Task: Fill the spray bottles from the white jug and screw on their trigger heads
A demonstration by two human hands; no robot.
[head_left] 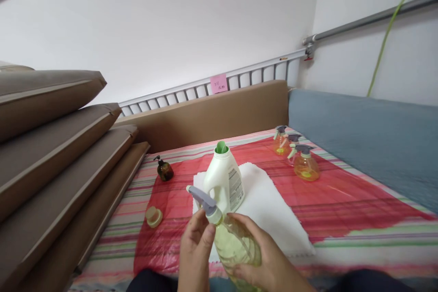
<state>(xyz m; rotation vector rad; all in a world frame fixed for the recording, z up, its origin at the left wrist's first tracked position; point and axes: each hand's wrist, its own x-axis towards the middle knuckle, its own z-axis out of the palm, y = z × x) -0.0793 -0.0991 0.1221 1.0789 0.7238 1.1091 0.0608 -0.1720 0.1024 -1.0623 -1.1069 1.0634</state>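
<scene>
A clear spray bottle (pixel 236 244) with pale yellow-green liquid and a grey trigger head is tilted in front of me. My right hand (pixel 270 262) wraps round its body from the right. My left hand (pixel 195 248) pinches the neck just under the trigger head. Right behind it stands a white detergent jug (pixel 224 178) with an open green spout, on a white cloth (pixel 270 205). A cream cap (pixel 153 216) lies to the left on the red plastic sheet (pixel 335 196).
A small brown pump bottle (pixel 164 169) stands at the back left. Three orange spray bottles (pixel 303 162) are grouped at the back right. Stacked tan cushions (pixel 54 146) rise on the left. A tan headboard (pixel 219 112) and a blue-grey pad (pixel 369 137) border the striped surface.
</scene>
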